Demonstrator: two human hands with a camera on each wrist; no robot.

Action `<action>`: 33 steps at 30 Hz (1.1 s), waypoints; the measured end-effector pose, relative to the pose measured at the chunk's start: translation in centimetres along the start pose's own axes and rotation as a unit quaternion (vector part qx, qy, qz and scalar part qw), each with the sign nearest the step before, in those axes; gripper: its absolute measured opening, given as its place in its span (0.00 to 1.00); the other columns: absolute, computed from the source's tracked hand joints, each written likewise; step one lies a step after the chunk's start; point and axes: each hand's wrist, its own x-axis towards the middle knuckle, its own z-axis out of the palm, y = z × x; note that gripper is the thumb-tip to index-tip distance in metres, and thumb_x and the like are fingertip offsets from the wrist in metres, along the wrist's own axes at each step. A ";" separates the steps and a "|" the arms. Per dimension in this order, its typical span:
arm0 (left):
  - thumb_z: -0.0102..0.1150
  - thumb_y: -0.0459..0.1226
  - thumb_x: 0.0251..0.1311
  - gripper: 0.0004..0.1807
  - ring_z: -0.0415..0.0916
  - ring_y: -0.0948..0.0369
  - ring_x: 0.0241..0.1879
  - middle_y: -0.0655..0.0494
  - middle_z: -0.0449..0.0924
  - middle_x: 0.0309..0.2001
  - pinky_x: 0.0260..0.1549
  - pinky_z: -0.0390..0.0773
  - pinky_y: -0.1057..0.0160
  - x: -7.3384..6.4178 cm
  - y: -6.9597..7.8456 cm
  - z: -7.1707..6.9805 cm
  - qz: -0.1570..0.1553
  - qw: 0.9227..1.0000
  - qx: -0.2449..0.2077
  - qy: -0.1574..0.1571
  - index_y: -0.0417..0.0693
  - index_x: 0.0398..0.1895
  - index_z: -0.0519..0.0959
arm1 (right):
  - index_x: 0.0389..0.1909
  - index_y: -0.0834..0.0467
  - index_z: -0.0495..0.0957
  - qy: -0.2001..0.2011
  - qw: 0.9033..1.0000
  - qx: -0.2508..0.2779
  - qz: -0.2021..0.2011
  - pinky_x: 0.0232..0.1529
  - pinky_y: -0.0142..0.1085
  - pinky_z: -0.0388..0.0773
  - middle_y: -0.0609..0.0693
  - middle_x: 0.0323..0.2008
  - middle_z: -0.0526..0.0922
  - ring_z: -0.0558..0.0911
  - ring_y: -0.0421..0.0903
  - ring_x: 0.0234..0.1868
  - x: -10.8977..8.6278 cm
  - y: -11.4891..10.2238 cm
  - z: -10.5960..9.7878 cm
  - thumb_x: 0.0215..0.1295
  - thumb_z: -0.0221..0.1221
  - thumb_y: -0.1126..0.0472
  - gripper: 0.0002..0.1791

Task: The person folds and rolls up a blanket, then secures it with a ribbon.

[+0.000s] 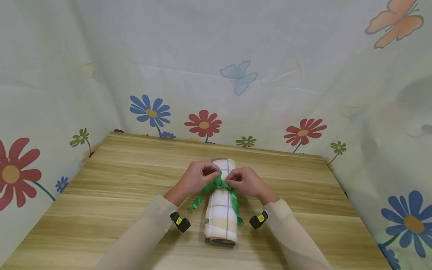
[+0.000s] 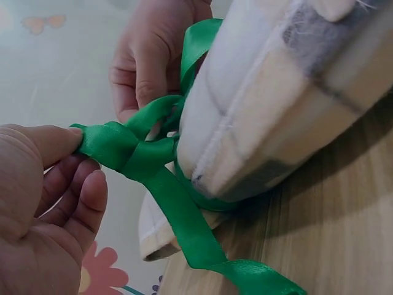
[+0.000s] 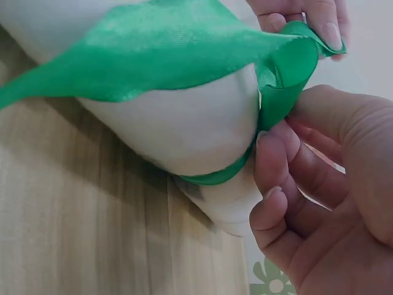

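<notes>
A rolled plaid cloth (image 1: 221, 221) in white, cream and grey lies lengthwise on the wooden table. Around its middle runs a green ribbon (image 1: 235, 206), knotted on top, with one tail trailing off each side. My left hand (image 1: 197, 176) pinches a folded loop of the ribbon (image 2: 107, 144) between thumb and index finger, at the knot. From the other side, my right hand (image 1: 249, 182) pinches the ribbon (image 3: 288, 80) close to the knot, thumb and index finger together. Its remaining fingers curl near the cloth roll (image 3: 184, 129).
The wooden table (image 1: 135, 168) extends on both sides of the roll. Behind it and at the sides hangs a pale curtain (image 1: 182, 48) printed with flowers and butterflies. A small black camera sits at each wrist, the left camera (image 1: 180, 222) beside the roll.
</notes>
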 end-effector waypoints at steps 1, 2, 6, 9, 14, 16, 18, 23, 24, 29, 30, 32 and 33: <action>0.66 0.39 0.68 0.05 0.78 0.61 0.35 0.58 0.85 0.38 0.38 0.81 0.66 -0.1 0.0 0.0 0.000 1.000 0.000 -0.001 0.52 0.43 0.87 | 0.37 0.50 0.88 0.007 1.000 0.006 0.005 0.35 0.32 0.79 0.44 0.31 0.87 0.81 0.41 0.31 -0.1 0.1 0.0 0.70 0.65 0.55 0.05; 0.66 0.39 0.68 0.05 0.78 0.61 0.35 0.58 0.85 0.38 0.38 0.81 0.66 -0.2 -0.1 0.1 -0.001 1.000 0.001 -0.002 0.52 0.43 0.87 | 0.37 0.50 0.87 0.013 1.000 0.015 0.006 0.35 0.33 0.80 0.45 0.31 0.87 0.81 0.43 0.31 -0.3 0.1 0.0 0.71 0.65 0.54 0.06; 0.65 0.39 0.69 0.05 0.79 0.62 0.36 0.58 0.86 0.38 0.39 0.81 0.67 -0.6 -0.4 0.1 -0.003 1.000 0.000 -0.003 0.52 0.42 0.87 | 0.37 0.51 0.87 0.038 0.997 0.058 0.032 0.34 0.35 0.81 0.46 0.30 0.87 0.84 0.46 0.31 -0.7 0.4 0.2 0.72 0.64 0.53 0.07; 0.65 0.39 0.69 0.05 0.79 0.62 0.37 0.57 0.86 0.38 0.39 0.81 0.67 -0.9 -0.7 0.1 -0.004 1.000 -0.010 -0.001 0.52 0.42 0.87 | 0.38 0.52 0.87 0.063 0.994 0.081 0.048 0.32 0.35 0.81 0.48 0.30 0.86 0.83 0.45 0.31 -1.1 0.7 0.2 0.72 0.63 0.53 0.08; 0.65 0.39 0.68 0.04 0.79 0.62 0.37 0.57 0.86 0.38 0.39 0.81 0.67 -1.6 -1.3 -0.1 -0.010 1.000 -0.021 -0.001 0.51 0.42 0.87 | 0.39 0.56 0.86 0.098 0.987 0.108 0.067 0.34 0.40 0.81 0.51 0.30 0.84 0.81 0.49 0.33 -1.6 1.0 0.2 0.73 0.63 0.53 0.10; 0.65 0.39 0.69 0.04 0.79 0.63 0.38 0.57 0.86 0.38 0.40 0.81 0.67 -1.9 -1.5 -0.2 -0.015 1.000 -0.019 -0.004 0.51 0.42 0.87 | 0.39 0.56 0.86 0.105 0.984 0.122 0.079 0.37 0.45 0.83 0.52 0.31 0.84 0.82 0.52 0.34 -1.8 1.2 0.2 0.73 0.63 0.53 0.10; 0.65 0.39 0.69 0.05 0.79 0.63 0.38 0.57 0.86 0.39 0.41 0.81 0.67 -2.3 -1.6 -0.2 -0.022 1.000 -0.018 -0.006 0.51 0.42 0.87 | 0.39 0.56 0.86 0.109 0.981 0.133 0.088 0.40 0.49 0.83 0.52 0.32 0.85 0.82 0.54 0.36 -2.0 1.4 0.2 0.72 0.63 0.54 0.10; 0.65 0.39 0.69 0.05 0.80 0.62 0.38 0.57 0.86 0.40 0.40 0.81 0.67 -2.9 -1.6 -0.3 -0.039 0.999 -0.020 -0.013 0.53 0.42 0.88 | 0.39 0.58 0.86 0.106 0.979 0.140 0.099 0.39 0.42 0.84 0.57 0.34 0.86 0.83 0.50 0.34 -2.4 2.1 0.1 0.71 0.65 0.56 0.09; 0.65 0.40 0.69 0.04 0.79 0.62 0.38 0.57 0.86 0.39 0.40 0.81 0.67 -2.9 -1.7 -0.3 -0.041 0.999 -0.022 -0.014 0.53 0.41 0.88 | 0.39 0.59 0.86 0.103 0.980 0.141 0.099 0.38 0.39 0.84 0.59 0.35 0.86 0.83 0.49 0.34 -2.5 2.3 0.1 0.71 0.65 0.57 0.09; 0.65 0.39 0.68 0.03 0.79 0.61 0.37 0.58 0.85 0.38 0.39 0.82 0.67 -3.2 -2.1 -0.4 -0.054 0.998 -0.031 -0.015 0.55 0.40 0.87 | 0.41 0.60 0.86 0.100 0.984 0.121 0.084 0.35 0.32 0.81 0.63 0.36 0.87 0.82 0.46 0.32 -2.9 3.1 -0.2 0.70 0.65 0.58 0.08; 0.66 0.39 0.68 0.03 0.79 0.61 0.38 0.58 0.85 0.38 0.40 0.82 0.67 -3.2 -2.2 -0.5 -0.056 0.998 -0.031 -0.015 0.54 0.40 0.87 | 0.42 0.59 0.87 0.100 0.985 0.112 0.079 0.34 0.31 0.80 0.63 0.36 0.86 0.81 0.45 0.31 -2.9 3.2 -0.3 0.70 0.65 0.58 0.08; 0.66 0.39 0.68 0.03 0.79 0.61 0.39 0.58 0.85 0.39 0.41 0.82 0.67 -3.4 -2.4 -0.5 -0.058 0.998 -0.029 -0.014 0.53 0.40 0.87 | 0.44 0.57 0.87 0.101 0.988 0.090 0.072 0.33 0.30 0.78 0.62 0.35 0.86 0.80 0.44 0.31 -3.0 3.4 -0.4 0.71 0.64 0.58 0.08; 0.66 0.39 0.68 0.03 0.79 0.61 0.39 0.58 0.85 0.39 0.42 0.82 0.66 -3.4 -2.5 -0.6 -0.059 0.998 -0.026 -0.014 0.52 0.40 0.87 | 0.44 0.57 0.88 0.101 0.989 0.080 0.070 0.33 0.30 0.77 0.61 0.35 0.86 0.79 0.44 0.31 -3.0 3.5 -0.5 0.72 0.64 0.58 0.08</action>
